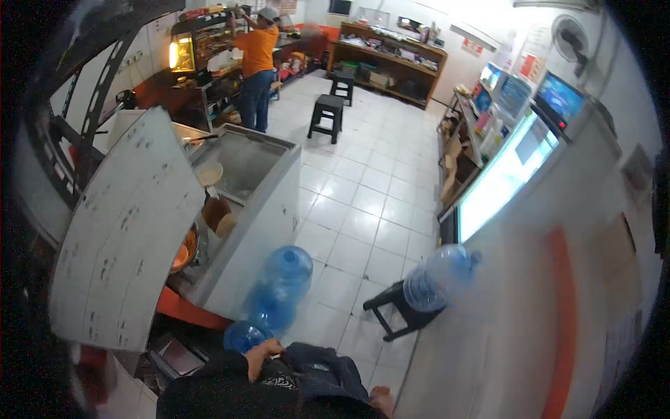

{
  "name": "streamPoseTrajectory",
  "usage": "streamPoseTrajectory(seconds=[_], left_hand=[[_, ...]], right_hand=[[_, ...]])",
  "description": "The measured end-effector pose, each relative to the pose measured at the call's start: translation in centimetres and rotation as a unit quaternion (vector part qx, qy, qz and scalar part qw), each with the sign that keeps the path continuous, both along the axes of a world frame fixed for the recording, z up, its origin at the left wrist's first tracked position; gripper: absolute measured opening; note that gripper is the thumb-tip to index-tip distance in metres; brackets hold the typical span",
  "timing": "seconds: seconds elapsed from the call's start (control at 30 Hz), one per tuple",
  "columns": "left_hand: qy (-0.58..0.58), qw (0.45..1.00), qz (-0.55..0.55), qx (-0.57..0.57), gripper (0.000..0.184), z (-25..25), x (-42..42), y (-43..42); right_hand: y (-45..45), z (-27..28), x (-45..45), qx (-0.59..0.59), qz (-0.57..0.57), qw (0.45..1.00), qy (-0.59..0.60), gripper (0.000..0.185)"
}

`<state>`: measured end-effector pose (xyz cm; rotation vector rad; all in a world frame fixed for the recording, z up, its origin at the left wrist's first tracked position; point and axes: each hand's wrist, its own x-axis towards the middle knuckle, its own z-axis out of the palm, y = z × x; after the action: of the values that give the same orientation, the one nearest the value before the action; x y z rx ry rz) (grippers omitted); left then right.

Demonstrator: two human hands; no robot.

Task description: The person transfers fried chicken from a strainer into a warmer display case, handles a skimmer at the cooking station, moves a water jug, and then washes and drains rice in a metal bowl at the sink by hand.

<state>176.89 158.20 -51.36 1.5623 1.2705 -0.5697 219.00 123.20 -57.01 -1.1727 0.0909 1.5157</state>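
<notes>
The left hand [262,355] is just beside a round blue plastic bottle [244,336], near the white-tiled floor's [359,255] left edge; right hand [382,400], near dark grey fabric [324,366]; neither's grip is discernible.

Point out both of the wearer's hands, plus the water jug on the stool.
Left hand [262,354]: head view, back of the hand.
Right hand [381,399]: head view, middle of the visible part.
Water jug [430,281]: head view, side of its body.
</notes>
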Motion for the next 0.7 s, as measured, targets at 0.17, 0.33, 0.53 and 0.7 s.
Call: streamPoseTrajectory(seconds=[0.17,0.33,0.53,0.7], left_hand=[[-0.063,0.971,0.218,0.078,0.044,3.6,9.5,11.1],[-0.074,0.952,0.283,0.09,0.042,-3.7,15.3,25.0],[-0.087,0.966,0.218,0.106,0.051,0.6,22.2,51.1],[-0.214,0.905,0.299,0.215,0.042,6.8,27.9,71.9]], right_hand=[[34.6,9.6,8.0,-0.184,0.214,0.898,-0.337,0.04],[59.2,7.5,16.3,0.135,0.242,0.825,-0.492,0.013],[76.5,3.7,25.3,0.213,0.344,0.625,-0.668,0.011],[83.5,-0.9,32.5,0.212,0.522,0.504,-0.654,0.017]])
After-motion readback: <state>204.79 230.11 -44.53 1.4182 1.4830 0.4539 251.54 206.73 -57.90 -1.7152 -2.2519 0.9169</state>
